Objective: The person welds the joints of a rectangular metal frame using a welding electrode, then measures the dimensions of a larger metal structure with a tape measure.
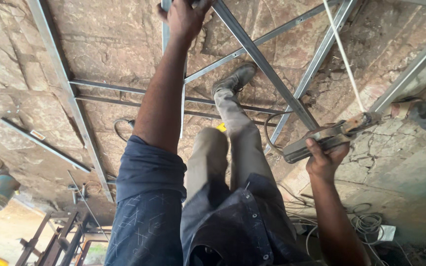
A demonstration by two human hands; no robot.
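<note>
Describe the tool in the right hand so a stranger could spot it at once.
Start at the grey metal frame lying across the stone floor, then follow its right-hand bars down to the person's right hand. It grips a stubby grey power tool, with a thin pale rod slanting up behind it. Unlike the long, flat bars around it, it is short and chunky.
</note>
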